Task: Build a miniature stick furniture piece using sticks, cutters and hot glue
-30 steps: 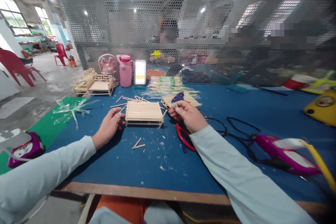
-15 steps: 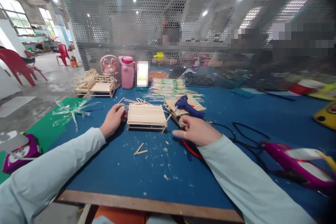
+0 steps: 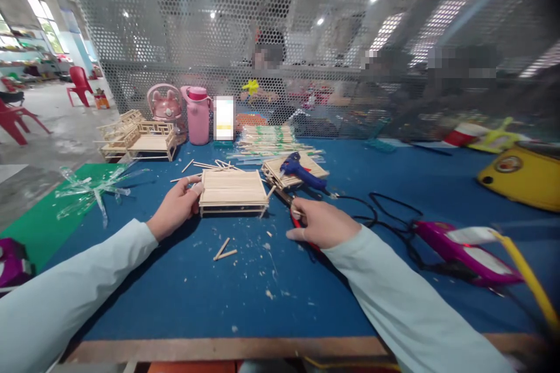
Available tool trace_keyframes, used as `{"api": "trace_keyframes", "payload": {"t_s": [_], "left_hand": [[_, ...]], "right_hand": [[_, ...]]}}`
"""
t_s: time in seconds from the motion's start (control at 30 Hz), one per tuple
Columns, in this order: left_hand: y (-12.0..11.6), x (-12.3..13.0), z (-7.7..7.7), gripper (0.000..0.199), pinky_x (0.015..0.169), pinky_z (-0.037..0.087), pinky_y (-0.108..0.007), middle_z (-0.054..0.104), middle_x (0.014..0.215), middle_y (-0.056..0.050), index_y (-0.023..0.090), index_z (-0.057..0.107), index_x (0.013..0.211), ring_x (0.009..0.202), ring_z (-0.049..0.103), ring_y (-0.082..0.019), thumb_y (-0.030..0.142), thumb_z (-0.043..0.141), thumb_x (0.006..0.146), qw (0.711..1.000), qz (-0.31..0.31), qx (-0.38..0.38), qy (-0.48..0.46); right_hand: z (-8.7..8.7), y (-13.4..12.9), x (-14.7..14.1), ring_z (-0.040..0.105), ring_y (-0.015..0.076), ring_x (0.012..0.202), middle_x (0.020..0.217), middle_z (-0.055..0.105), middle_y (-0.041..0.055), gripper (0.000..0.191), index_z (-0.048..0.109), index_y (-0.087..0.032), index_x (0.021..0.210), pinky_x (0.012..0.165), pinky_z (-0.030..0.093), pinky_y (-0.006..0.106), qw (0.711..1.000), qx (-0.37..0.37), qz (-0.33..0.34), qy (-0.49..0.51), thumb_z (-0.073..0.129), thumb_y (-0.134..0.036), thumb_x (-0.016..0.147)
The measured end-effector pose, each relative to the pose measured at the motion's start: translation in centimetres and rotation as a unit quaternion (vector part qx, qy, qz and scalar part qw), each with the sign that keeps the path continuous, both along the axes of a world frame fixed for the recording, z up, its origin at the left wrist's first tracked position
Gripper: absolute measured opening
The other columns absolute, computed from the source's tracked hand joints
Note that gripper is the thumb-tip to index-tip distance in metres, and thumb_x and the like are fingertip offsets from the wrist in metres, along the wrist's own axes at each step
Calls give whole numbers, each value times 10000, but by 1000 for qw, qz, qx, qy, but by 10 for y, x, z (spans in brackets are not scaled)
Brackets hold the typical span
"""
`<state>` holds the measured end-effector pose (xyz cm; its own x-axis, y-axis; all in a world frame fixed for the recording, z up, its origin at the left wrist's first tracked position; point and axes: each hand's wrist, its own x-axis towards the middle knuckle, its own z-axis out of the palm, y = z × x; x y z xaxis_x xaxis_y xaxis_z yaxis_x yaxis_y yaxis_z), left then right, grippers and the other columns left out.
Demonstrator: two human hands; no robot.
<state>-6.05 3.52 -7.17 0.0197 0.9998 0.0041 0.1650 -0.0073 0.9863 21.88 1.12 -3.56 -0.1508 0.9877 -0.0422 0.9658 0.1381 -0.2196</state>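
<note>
A miniature platform of thin wooden sticks (image 3: 233, 187), on short legs, stands on the blue table top. My left hand (image 3: 178, 204) grips its left end, fingers curled against the edge. My right hand (image 3: 324, 224) is bent around the red handles of pliers (image 3: 296, 220); their dark jaws point toward a second stick platform. A thin sliver of stick seems to show at the right fingertips, too small to be sure of. On that second platform (image 3: 271, 172) lies a blue glue gun (image 3: 301, 171). Two short sticks (image 3: 225, 250) lie in front of the first platform.
Loose sticks (image 3: 214, 165) and bundled sticks (image 3: 266, 139) lie behind. Stick furniture (image 3: 151, 143), a pink bottle (image 3: 198, 116) and a phone (image 3: 224, 119) stand at the back. Black cord (image 3: 394, 227) and a purple power strip (image 3: 464, 253) lie right, glue sticks (image 3: 98, 192) left.
The view has swung rightward. My left hand has come onto the platform's left end. My right hand has lowered onto the pliers' handles.
</note>
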Motion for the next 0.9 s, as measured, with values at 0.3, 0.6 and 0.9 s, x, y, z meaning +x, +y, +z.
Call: {"api": "trace_keyframes", "payload": {"t_s": [0.3, 0.6, 0.9], "left_hand": [[-1, 1, 0, 392, 349, 324, -174, 488, 478, 51, 147, 536, 1100, 403, 434, -94, 402, 529, 803, 1000, -3, 16, 11], [-1, 1, 1, 451, 360, 331, -167, 480, 489, 59, 136, 520, 1121, 414, 435, -91, 435, 544, 785, 1000, -9, 15, 5], [-2, 1, 1, 424, 368, 334, -163, 454, 509, 62, 127, 493, 1158, 428, 423, -86, 391, 489, 827, 1000, -18, 17, 19]], "right_hand": [[8, -17, -11, 511, 147, 508, 566, 561, -6, 376, 617, -210, 1152, 604, 435, 286, 936, 278, 82, 199, 457, -314, 828], [2, -12, -13, 658, 196, 991, 1100, 687, 39, 333, 669, -202, 1110, 871, 510, 285, 920, 295, 149, 213, 474, -213, 840], [-3, -9, -16, 653, 166, 1004, 1117, 670, 74, 347, 628, -124, 1157, 862, 521, 232, 920, 312, 189, 141, 427, -198, 884]]}}
